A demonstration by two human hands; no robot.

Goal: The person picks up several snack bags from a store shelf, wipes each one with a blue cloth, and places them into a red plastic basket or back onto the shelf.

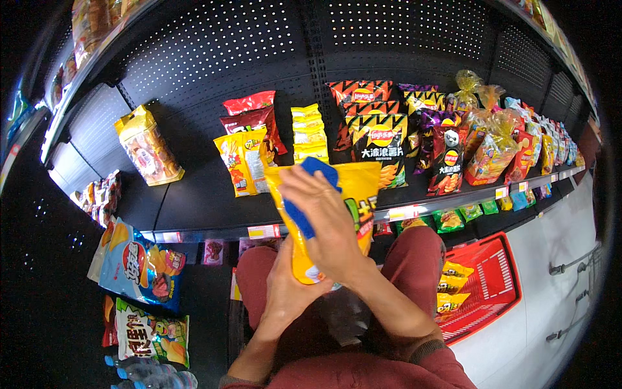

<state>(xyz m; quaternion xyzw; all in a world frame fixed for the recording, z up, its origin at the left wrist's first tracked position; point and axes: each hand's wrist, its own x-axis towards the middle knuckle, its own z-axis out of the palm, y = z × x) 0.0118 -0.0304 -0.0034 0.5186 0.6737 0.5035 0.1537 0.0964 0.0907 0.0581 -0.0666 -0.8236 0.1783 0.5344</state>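
In front of my knees I hold up a yellow snack bag [364, 180]. My left hand [289, 291] grips its lower end from below and the left. My right hand [328, 226] lies across the front of the bag with a blue cloth [300, 214] under the palm and fingers, pressed to the bag. The hand and cloth hide much of the printed front. Just beyond the bag, another yellow snack bag [243, 163] stands on the black shelf [199, 209], before dark red bags [255, 119]. A column of small yellow packs [309, 131] stands beside them.
Lay's chip bags [379, 138] and cellophane-wrapped packs [493, 150] fill the shelf's right side. A tall gold-topped bag [148, 146] stands left. A red shopping basket [503, 287] with yellow bags [454, 284] sits on the floor at right. Blue chip bags [141, 267] and plastic bottles [150, 374] are lower left.
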